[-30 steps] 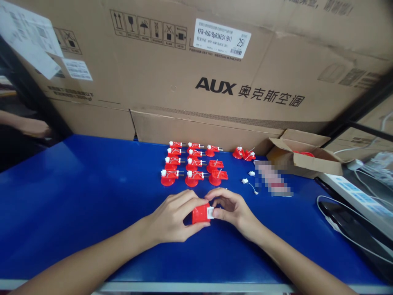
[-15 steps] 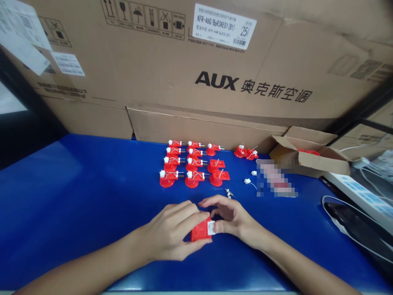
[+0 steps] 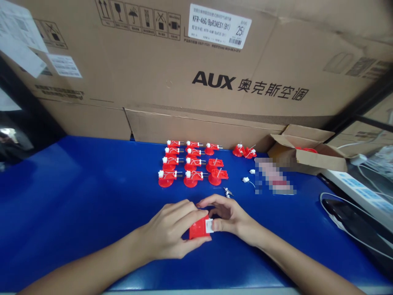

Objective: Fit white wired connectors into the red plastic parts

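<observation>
Near the front of the blue table, my left hand (image 3: pixel 174 230) is closed around a red plastic part (image 3: pixel 198 228), fingers over its top edge and thumb under it. A small white plastic piece (image 3: pixel 209 225) sticks out of the red part's right end. My right hand (image 3: pixel 229 217) curls in from the right, its thumb tip against the white piece; its fingers reach behind the red part, where their tips are partly hidden. Just beyond the hands lie small white-and-metal pieces (image 3: pixel 227 192).
Several red stands with white fittings (image 3: pixel 166 179) stand in rows; two barer red stands (image 3: pixel 218 177) are to their right. White connectors (image 3: pixel 246 180), an open carton (image 3: pixel 322 163), a power strip (image 3: pixel 353 186) and a black device (image 3: pixel 344 213) lie rightward. A large cardboard box (image 3: pixel 153 90) backs the table.
The camera view has shifted slightly. Both hands keep nearly the same hold on the red part and the white piece, with the red part's face tilted a little differently.
</observation>
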`<action>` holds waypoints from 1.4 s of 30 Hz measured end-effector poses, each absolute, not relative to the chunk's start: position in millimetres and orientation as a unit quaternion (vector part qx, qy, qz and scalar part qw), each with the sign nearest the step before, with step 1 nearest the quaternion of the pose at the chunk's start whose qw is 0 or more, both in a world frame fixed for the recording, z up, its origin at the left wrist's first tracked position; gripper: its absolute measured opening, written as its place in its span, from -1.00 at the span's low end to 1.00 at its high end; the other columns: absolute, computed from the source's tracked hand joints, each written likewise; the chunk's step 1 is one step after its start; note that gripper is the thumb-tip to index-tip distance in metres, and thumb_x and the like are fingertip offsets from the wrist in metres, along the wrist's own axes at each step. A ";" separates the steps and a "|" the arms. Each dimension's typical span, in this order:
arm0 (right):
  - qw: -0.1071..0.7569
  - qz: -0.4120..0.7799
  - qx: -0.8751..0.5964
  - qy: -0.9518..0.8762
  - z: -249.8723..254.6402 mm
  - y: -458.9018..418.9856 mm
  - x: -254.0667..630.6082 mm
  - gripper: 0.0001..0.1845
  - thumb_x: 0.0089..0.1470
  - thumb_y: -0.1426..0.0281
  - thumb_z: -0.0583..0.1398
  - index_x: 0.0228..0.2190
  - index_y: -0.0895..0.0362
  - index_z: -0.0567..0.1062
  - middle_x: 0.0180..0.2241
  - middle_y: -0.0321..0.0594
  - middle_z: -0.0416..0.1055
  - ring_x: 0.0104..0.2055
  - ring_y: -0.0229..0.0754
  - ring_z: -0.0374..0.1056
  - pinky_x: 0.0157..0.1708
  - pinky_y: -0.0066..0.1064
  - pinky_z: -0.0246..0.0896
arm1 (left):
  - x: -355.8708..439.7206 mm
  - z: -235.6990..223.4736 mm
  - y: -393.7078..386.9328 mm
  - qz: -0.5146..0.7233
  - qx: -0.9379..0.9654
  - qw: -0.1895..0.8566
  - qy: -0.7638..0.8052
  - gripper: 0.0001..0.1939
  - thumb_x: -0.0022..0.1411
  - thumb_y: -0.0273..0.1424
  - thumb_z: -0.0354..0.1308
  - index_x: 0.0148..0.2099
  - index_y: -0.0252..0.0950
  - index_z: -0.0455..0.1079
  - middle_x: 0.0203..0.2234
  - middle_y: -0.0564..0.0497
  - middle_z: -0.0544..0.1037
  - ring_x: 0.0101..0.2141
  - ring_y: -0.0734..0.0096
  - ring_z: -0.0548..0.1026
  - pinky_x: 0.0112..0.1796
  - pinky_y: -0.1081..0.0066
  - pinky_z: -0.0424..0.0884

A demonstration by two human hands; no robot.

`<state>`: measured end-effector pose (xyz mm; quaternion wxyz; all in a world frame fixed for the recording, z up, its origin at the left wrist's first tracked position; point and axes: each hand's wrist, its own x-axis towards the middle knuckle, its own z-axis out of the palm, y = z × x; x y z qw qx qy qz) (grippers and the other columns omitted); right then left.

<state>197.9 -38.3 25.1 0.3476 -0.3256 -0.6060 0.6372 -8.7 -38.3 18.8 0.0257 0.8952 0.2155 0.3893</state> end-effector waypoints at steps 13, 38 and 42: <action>0.367 0.651 -0.336 -0.573 20.1 -32.2 198.0 -0.63 -0.11 0.36 0.31 -0.20 0.08 0.42 -0.24 -0.26 0.41 -0.21 -0.23 0.34 -0.23 -0.40 0.22 | -5.7 16.0 -24.2 0.328 0.898 0.160 0.245 -0.56 0.17 -0.29 0.16 0.09 -0.26 0.22 -0.19 -0.06 0.42 -0.22 0.37 0.46 -0.20 0.43 0.42; 0.329 0.645 -0.412 -0.552 19.4 -20.2 207.1 -0.54 -0.02 0.24 0.25 -0.11 0.15 0.29 -0.46 -0.24 0.43 -0.52 -0.25 0.40 -0.59 -0.43 0.34 | 1.6 6.6 -2.3 0.304 0.814 0.288 0.403 -0.64 0.04 -0.41 0.25 -0.10 -0.21 0.27 -0.16 0.01 0.45 -0.14 0.27 0.43 -0.12 0.28 0.34; 0.313 0.647 -0.404 -0.567 13.3 -20.5 206.0 -0.46 -0.09 0.31 0.30 -0.09 0.14 0.26 -0.51 -0.32 0.41 -0.55 -0.27 0.38 -0.57 -0.43 0.35 | 2.1 6.5 -1.9 0.287 0.821 0.290 0.398 -0.69 0.05 -0.42 0.24 -0.13 -0.23 0.31 -0.18 0.00 0.46 -0.15 0.26 0.44 -0.13 0.28 0.34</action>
